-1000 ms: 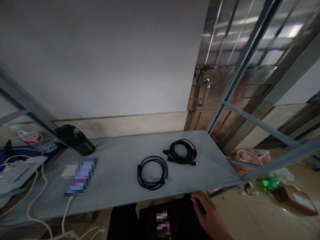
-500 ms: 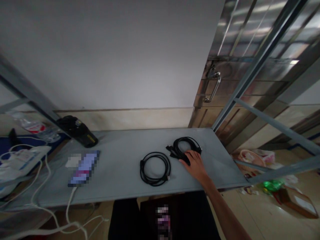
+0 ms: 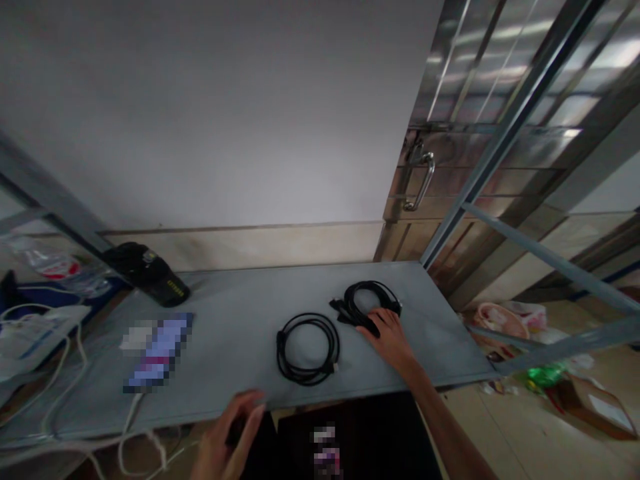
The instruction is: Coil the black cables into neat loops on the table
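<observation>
My right hand [image 3: 389, 337] is on the near edge of a thick black coil of cables [image 3: 357, 300], fingers curled over it and thumb on its left side. The coil lies on the grey table, its plugs pointing left. Just left of it sits a second, thinner coiled black cable [image 3: 334, 340] with a light metal plug at its lower right; neither hand touches it. My left hand [image 3: 231, 433] hovers by the table's front edge, below and left of this thinner coil. Its thumb and fingers are bent and apart, with nothing visible between them.
On the grey table [image 3: 225, 333], a phone [image 3: 163, 350] with a white cable lies left, near a black bottle-like object [image 3: 147, 273]. A power strip [image 3: 45, 340] and plastic bottle [image 3: 55, 263] are farther left. Metal posts [image 3: 480, 180] frame the table; a cardboard box [image 3: 595, 407] stands on the floor.
My left hand has come into view from below, at the table's front edge. My right hand stays on the thicker coil. The view has shifted slightly.
</observation>
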`<state>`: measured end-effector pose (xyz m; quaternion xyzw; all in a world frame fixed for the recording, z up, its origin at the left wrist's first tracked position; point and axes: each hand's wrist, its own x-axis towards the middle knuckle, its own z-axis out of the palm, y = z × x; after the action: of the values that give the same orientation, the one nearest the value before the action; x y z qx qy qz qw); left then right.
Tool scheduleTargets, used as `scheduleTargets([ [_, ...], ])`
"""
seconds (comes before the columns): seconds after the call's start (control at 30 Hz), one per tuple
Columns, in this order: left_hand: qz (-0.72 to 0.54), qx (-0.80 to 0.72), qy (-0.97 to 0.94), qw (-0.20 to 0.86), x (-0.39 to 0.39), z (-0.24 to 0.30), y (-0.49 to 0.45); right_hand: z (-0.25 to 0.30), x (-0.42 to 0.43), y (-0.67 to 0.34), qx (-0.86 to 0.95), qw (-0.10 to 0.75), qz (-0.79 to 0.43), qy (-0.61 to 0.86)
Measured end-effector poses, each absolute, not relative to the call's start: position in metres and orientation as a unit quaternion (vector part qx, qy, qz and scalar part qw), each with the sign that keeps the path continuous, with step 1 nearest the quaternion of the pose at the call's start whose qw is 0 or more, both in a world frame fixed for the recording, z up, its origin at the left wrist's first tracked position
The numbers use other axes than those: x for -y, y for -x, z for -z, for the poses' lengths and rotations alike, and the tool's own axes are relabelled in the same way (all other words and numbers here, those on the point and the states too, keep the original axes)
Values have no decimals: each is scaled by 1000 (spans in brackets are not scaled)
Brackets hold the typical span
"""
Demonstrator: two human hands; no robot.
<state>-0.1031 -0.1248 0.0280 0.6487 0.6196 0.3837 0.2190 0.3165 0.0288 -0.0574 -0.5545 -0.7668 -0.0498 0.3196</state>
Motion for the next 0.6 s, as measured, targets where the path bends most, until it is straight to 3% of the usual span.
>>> scheduleTargets([
  [0.23, -317, -462, -823, 92, 34, 14, 52, 54, -28, -317, 772, 312, 52, 551],
  [0.6, -347, -548, -760, 36, 25, 43, 50, 52, -27, -317, 772, 309, 46, 554],
])
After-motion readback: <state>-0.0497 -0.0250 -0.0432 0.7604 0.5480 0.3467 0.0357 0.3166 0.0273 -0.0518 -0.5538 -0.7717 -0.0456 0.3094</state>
